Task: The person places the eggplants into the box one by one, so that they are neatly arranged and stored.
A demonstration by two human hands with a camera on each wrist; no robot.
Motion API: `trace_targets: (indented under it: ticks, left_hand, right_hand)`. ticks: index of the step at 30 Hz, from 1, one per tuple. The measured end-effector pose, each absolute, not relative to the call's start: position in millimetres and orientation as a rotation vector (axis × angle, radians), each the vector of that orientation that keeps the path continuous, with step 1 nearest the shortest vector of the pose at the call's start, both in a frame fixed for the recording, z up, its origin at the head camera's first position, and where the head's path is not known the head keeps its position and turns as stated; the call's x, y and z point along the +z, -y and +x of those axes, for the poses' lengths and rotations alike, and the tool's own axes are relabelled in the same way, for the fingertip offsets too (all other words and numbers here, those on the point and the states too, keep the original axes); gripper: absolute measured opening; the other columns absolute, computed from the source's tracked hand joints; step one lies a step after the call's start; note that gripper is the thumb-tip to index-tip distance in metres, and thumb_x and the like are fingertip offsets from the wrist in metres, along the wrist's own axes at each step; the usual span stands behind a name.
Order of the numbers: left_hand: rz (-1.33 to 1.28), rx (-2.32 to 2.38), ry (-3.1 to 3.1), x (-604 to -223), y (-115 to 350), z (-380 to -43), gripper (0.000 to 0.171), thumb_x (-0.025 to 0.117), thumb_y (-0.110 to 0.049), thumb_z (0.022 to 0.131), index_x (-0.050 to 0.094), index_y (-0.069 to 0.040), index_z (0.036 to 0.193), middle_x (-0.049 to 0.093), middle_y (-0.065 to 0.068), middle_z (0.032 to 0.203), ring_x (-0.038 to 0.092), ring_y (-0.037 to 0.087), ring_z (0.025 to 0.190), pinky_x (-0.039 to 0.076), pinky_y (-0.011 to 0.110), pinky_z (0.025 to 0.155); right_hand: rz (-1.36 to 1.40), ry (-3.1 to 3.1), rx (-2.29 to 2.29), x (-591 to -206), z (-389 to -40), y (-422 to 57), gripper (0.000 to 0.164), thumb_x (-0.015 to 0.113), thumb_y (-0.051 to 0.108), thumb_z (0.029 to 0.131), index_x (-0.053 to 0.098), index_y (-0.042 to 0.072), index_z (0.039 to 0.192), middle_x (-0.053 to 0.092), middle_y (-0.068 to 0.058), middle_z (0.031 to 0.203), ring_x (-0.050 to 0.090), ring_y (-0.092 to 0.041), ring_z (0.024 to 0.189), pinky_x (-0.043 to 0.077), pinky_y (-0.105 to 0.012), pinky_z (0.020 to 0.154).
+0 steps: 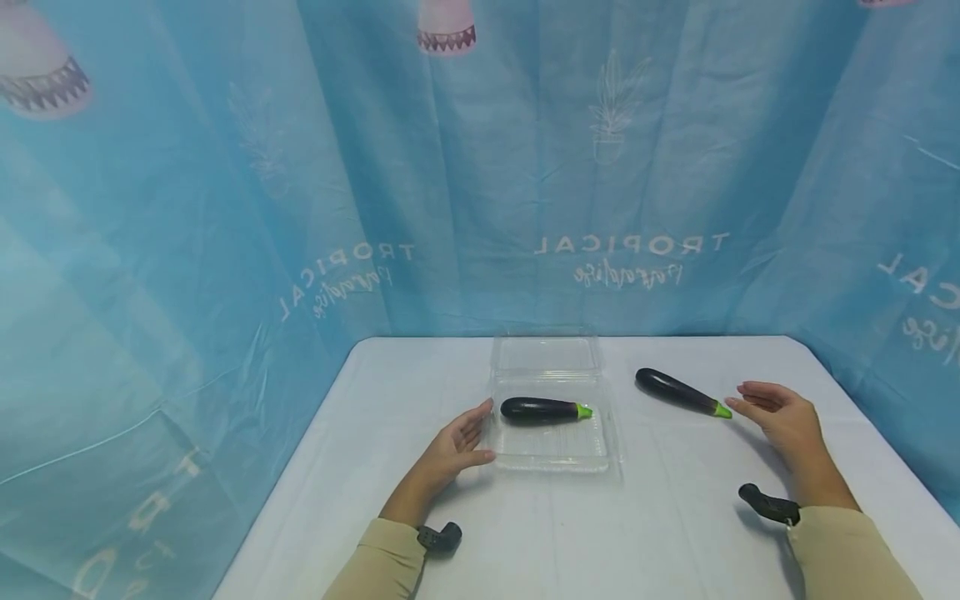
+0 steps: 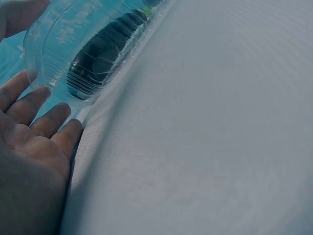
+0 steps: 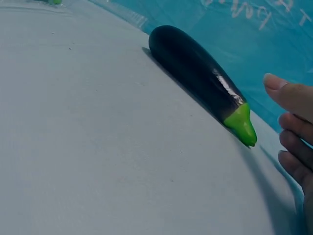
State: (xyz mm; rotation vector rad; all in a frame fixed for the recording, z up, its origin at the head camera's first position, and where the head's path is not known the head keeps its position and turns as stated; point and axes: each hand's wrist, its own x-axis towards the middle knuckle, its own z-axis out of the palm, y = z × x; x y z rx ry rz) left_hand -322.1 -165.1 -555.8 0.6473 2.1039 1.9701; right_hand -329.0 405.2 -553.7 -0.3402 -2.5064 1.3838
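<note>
A clear plastic clamshell box (image 1: 551, 461) stands on the white table with its lid (image 1: 546, 354) laid back behind it. Inside the box lies a dark eggplant (image 1: 540, 410), its green stem end to the right. My left hand (image 1: 452, 446) is at the box's left side, thumb and fingers spread along the wall; in the left wrist view the fingertips (image 2: 62, 111) are right at its edge. Another eggplant (image 3: 198, 73) rests on the table to the right of the box. Just beyond its green stem is my right hand (image 1: 783, 418), loosely bent and holding nothing.
A white cloth covers the table (image 1: 562, 542). Blue curtains (image 1: 480, 167) with printed lettering hang behind it and along both sides. Dark wrist-worn devices stick out from both sleeves, the left one (image 1: 441, 537) and the right one (image 1: 768, 504).
</note>
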Motion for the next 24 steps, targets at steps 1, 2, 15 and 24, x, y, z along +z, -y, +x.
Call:
trace_targets:
  ticks: [1, 2, 15, 24]
  left_hand:
    - [0.644, 1.966, -2.105, -555, 165, -322, 0.086, 0.083, 0.004, 0.086, 0.040, -0.004, 0.160, 0.034, 0.004, 0.168, 0.028, 0.021, 0.155, 0.029, 0.025, 0.121]
    - [0.642, 1.960, -2.106, -555, 165, -321, 0.086, 0.083, 0.004, 0.086, 0.040, -0.004, 0.160, 0.034, 0.004, 0.168, 0.028, 0.021, 0.155, 0.029, 0.025, 0.121]
    - [0.643, 1.957, -2.108, -553, 166, -321, 0.086, 0.082, 0.004, 0.087, 0.038, -0.002, 0.161, 0.033, 0.007, 0.169, 0.028, 0.023, 0.155, 0.028, 0.029, 0.122]
    - [0.678, 1.957, -2.084, -553, 167, -321, 0.085, 0.080, 0.006, 0.089, 0.036, -0.001, 0.162, 0.031, 0.008, 0.169, 0.026, 0.024, 0.156, 0.027, 0.030, 0.123]
  right_hand:
    - [-0.303, 2.524, 1.372, -554, -330, -404, 0.078, 0.082, 0.053, 0.090, 0.060, 0.001, 0.144, 0.062, -0.021, 0.141, 0.061, -0.022, 0.117, 0.056, -0.022, 0.087]
    - [-0.267, 2.544, 1.353, -555, -331, -404, 0.078, 0.082, 0.053, 0.090, 0.061, 0.001, 0.143, 0.063, -0.022, 0.140, 0.062, -0.022, 0.116, 0.055, -0.019, 0.083]
    - [-0.063, 2.685, 1.185, -558, -337, -398, 0.049, 0.089, 0.026, 0.088, 0.072, 0.000, 0.126, 0.072, -0.021, 0.121, 0.066, -0.040, 0.111, 0.056, -0.050, 0.090]
    - [-0.025, 2.683, 1.144, -557, -338, -386, 0.041, 0.089, 0.016, 0.088, 0.073, 0.001, 0.123, 0.074, -0.019, 0.114, 0.067, -0.036, 0.103, 0.057, -0.040, 0.082]
